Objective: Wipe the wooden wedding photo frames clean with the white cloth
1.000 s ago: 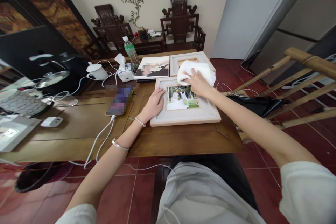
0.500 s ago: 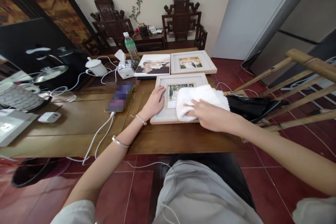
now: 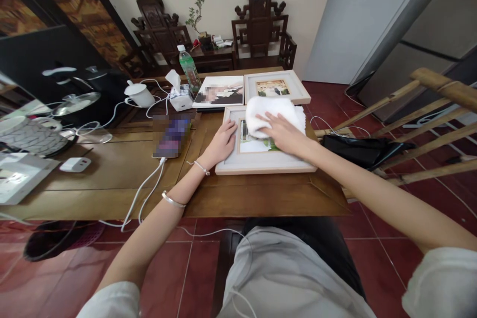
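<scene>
A picture frame [image 3: 266, 165] with a pale wooden border lies flat on the table, its photo partly covered. My left hand [image 3: 223, 140] holds this frame at its left edge, fingers bent over the border. Under my right hand [image 3: 283, 131] is a folded, fluffy white cloth [image 3: 270, 108]; the fingers press it down on the upper part of the frame. The underside of the cloth is hidden. Just behind lie a second picture frame [image 3: 301, 95] and, to its left, a photo panel [image 3: 219, 103].
Left of the frame, a phone [image 3: 169, 146] lies with white cables [image 3: 141, 189] running off the table edge. A tissue box [image 3: 182, 102], a green-labelled bottle [image 3: 189, 67] and a lidded white cup [image 3: 139, 94] stand farther back. A bamboo chair [image 3: 428, 109] is at the right.
My right hand has slid the white cloth up and away from me across the frame, baring its lower right part. My left hand keeps its place on the left edge.
</scene>
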Demonstrator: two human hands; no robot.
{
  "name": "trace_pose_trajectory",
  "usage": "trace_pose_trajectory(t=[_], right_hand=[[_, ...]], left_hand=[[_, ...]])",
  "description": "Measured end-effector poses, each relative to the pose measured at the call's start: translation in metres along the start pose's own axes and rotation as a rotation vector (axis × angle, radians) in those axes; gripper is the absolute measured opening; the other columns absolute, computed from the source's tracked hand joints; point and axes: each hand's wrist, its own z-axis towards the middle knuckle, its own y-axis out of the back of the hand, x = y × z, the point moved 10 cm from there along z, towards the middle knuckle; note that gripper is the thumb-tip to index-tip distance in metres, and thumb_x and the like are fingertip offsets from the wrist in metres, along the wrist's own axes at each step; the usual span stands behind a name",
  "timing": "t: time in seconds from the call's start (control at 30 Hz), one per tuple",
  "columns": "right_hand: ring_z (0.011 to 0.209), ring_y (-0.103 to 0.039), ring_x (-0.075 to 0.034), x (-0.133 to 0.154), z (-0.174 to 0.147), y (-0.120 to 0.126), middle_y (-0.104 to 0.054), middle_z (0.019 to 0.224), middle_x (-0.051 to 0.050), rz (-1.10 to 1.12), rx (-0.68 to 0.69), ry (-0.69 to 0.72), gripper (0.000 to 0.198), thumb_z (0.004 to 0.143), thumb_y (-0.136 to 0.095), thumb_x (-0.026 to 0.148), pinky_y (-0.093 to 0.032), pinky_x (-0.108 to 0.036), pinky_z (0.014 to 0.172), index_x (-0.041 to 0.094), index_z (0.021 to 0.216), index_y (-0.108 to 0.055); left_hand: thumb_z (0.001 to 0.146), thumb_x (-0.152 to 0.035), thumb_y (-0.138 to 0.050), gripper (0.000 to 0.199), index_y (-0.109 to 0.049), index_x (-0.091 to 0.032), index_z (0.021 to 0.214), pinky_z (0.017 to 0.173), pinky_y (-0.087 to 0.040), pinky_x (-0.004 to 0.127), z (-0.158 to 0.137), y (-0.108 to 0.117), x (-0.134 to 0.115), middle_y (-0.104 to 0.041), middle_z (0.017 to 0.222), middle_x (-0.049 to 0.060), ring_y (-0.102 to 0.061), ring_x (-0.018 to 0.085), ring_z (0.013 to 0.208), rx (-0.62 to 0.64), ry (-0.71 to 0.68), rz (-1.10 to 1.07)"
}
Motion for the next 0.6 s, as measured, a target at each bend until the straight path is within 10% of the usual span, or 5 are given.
trace_pose_trajectory(t=[0.2, 0.6], right_hand=[[0.156, -0.020, -0.043, -0.028, 0.040, -0.010, -0.032, 0.168, -0.009, -0.112, 0.020, -0.088, 0.075, 0.081, -0.037, -0.012, -0.023, -0.074, 0.118, 0.020, 0.145, -0.059], [0.143, -0.046, -0.038, 0.104, -0.063, 0.028, -0.048, 0.160, -0.009, 0.145, 0.397, 0.138, 0.072, 0.080, -0.039, -0.011, -0.049, -0.058, 0.106, 0.023, 0.136, -0.067]], left_hand=[[0.098, -0.021, -0.041, 0.048, -0.059, -0.008, 0.141, 0.128, -0.030, 0.051, 0.000, 0.000, -0.001, -0.053, 0.153, 0.018, -0.039, 0.031, 0.151, 0.008, 0.006, 0.017], [0.098, -0.022, -0.040, 0.050, -0.057, -0.012, 0.143, 0.127, -0.030, 0.055, -0.001, 0.001, -0.003, -0.052, 0.155, 0.016, -0.037, 0.032, 0.152, 0.008, 0.002, 0.005]])
